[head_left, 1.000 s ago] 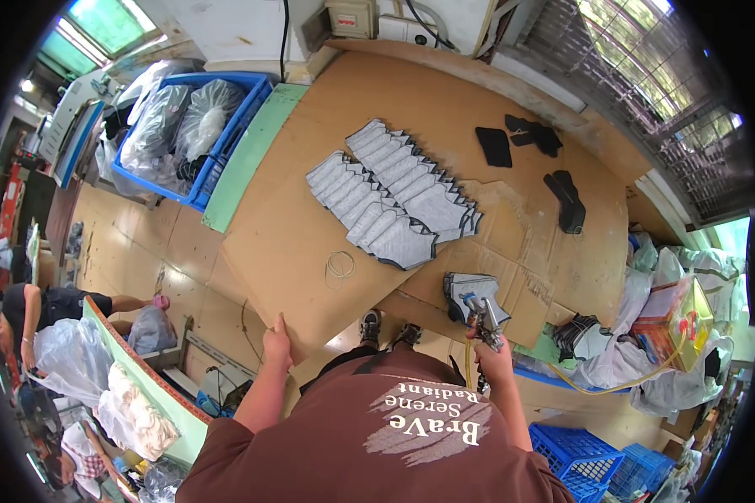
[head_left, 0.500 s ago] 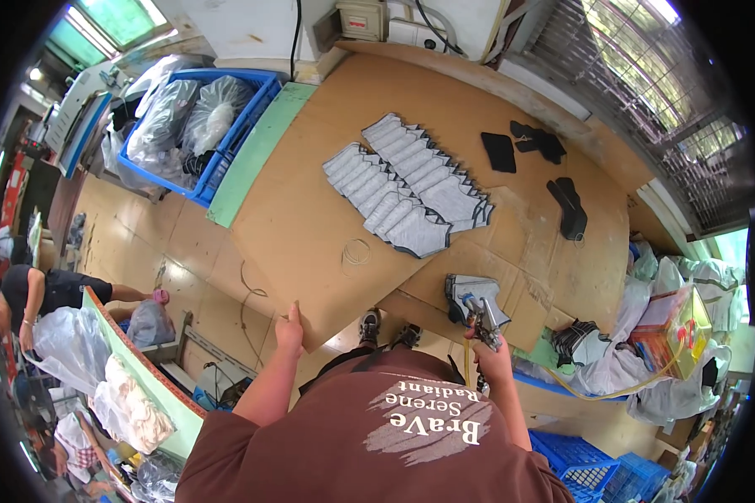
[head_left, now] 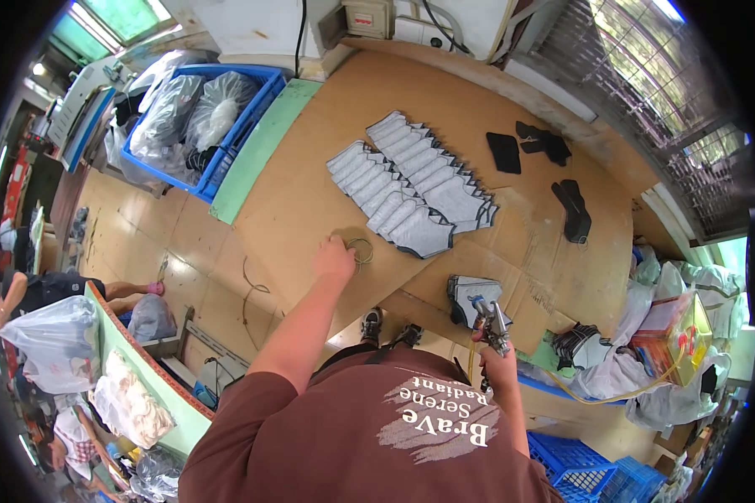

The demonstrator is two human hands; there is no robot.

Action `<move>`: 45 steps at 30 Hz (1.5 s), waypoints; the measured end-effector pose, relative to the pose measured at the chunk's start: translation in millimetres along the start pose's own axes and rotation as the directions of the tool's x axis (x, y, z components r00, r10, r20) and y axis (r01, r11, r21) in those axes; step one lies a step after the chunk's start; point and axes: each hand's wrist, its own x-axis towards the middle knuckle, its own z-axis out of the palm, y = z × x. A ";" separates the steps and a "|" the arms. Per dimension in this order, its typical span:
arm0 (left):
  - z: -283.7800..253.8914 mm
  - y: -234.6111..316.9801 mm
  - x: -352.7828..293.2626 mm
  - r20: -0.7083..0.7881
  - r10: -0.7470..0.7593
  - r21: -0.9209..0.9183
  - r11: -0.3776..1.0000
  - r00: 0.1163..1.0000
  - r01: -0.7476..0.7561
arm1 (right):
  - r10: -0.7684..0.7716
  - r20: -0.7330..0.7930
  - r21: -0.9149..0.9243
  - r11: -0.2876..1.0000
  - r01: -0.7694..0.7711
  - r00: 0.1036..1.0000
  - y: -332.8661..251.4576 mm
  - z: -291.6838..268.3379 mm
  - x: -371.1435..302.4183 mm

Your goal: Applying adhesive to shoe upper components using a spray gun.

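Note:
My left hand (head_left: 335,260) is down on the brown cardboard table cover (head_left: 285,201), its fingers closed at the left edge of a coil of thin cord (head_left: 362,251). Its fingertips are partly hidden. Beyond it, grey fabric pieces with dark edging (head_left: 411,180) overlap in two slanting rows. My right hand (head_left: 499,366) is wrapped round a metal spray gun (head_left: 492,329), which has a yellowish hose. Just past the gun lies a small stack of similar grey pieces (head_left: 471,298), partly covered by it.
Black fabric pieces (head_left: 571,211) lie at the right of the cardboard. A blue crate (head_left: 256,113) of plastic bags stands at the far left. Bags and a yellow-edged box (head_left: 671,331) crowd the right. Blue baskets (head_left: 575,465) sit lower right. Another person (head_left: 42,293) works at left.
My left hand has moved from the cardboard's near left corner forward and right to the coil of cord. My right hand still grips the spray gun in nearly the same place.

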 end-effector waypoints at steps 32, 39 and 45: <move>21.1 140.9 47.7 0.315 0.459 -0.643 0.747 0.831 -0.168 | -0.050 -0.022 -0.031 0.998 0.049 0.999 12.4 -5.5 -10.8; 38.6 125.3 38.7 -0.151 0.672 -0.101 0.719 0.725 -0.688 | -0.080 -0.020 0.008 0.997 0.080 0.997 23.1 -6.9 -10.2; 19.2 127.4 -36.0 0.225 0.653 -0.505 0.713 0.723 -0.487 | -0.042 -0.057 0.058 0.997 0.045 0.998 0.0 -9.3 -11.0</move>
